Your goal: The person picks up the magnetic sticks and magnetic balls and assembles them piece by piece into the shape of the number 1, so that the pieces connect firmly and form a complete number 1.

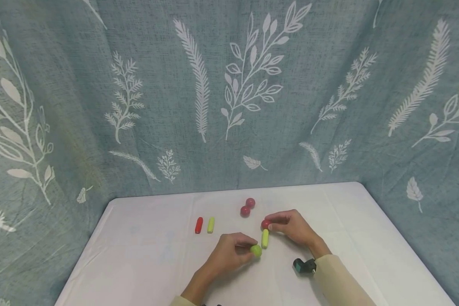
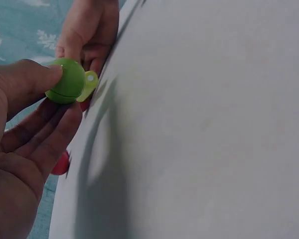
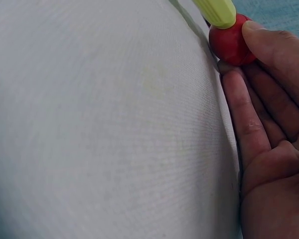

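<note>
In the head view my left hand pinches a green ball between thumb and fingers; the left wrist view shows a seam round this ball. My right hand pinches a red ball. A yellow-green handle meets the red ball end to end and points toward the front, just beside the green ball. Its wide end touches the red ball in the right wrist view; whether they are joined I cannot tell. A small hole marks the handle's other end.
Two more red balls sit together farther back on the white-covered table. To the left lie a red handle and another yellow-green handle, side by side. A patterned blue-green curtain surrounds the table's back and sides.
</note>
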Demonstrator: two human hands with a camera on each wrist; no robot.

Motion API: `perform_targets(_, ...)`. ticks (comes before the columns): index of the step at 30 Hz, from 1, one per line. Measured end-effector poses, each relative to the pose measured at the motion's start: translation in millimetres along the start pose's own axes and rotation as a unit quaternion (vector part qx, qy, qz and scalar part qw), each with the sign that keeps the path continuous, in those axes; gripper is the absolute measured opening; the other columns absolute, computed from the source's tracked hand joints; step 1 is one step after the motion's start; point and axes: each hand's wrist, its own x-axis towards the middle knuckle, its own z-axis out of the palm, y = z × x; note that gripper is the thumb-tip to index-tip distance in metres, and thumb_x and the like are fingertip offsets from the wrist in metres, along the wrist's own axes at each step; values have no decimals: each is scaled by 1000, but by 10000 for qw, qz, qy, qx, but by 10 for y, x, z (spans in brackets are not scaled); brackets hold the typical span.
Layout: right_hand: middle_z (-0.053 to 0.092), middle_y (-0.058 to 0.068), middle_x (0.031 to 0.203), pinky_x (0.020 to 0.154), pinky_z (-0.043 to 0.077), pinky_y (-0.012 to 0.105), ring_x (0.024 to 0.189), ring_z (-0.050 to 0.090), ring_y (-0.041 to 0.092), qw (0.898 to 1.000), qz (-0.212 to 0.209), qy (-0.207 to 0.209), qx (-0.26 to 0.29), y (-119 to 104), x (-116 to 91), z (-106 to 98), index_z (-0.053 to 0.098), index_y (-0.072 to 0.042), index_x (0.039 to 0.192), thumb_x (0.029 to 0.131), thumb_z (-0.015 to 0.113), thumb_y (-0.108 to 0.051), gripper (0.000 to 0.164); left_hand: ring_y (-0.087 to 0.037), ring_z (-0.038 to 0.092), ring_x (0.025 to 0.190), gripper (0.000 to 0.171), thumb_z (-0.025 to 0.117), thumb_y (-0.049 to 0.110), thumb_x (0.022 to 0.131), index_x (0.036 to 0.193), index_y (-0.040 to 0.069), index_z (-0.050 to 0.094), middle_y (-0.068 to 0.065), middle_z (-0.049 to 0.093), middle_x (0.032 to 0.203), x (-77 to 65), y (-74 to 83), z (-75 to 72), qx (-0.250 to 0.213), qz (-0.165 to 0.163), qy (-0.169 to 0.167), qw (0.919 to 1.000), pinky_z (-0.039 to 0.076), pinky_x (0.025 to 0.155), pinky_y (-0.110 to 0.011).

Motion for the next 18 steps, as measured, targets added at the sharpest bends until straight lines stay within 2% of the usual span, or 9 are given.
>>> perform_targets(4, 84, -7, 115, 116, 54, 57, 125, 75, 21, 10000, 35, 11, -8, -2, 1, 3, 84, -21, 123, 99, 83, -27, 25, -6, 76, 100, 27, 86, 2, 90, 117, 8, 84, 1, 83, 113, -1, 12, 71, -191, -185, -187, 9995, 63, 95, -22)
perform_targets(8, 85, -7, 114, 116, 53, 57, 125, 75, 21, 10000, 60, 4, 1, -10, -1, -2, 84, -21, 123, 99, 83, -27, 25, -4, 76, 97, 28, 85, 2, 91, 118, 8, 84, 1, 84, 114, 17, 34, 133, -166, -246, -305, 9991, 62, 92, -19)
perform_targets(18, 85, -6, 115, 117, 53, 57, 125, 75, 20, 10000, 24, -46, 41, -3, 4, -11, 84, -21, 123, 99, 83, -30, 25, 0, 73, 91, 28, 87, 3, 90, 117, 9, 84, 5, 81, 107, 36, 45, 230, -112, -307, -292, 9990, 62, 87, -17)
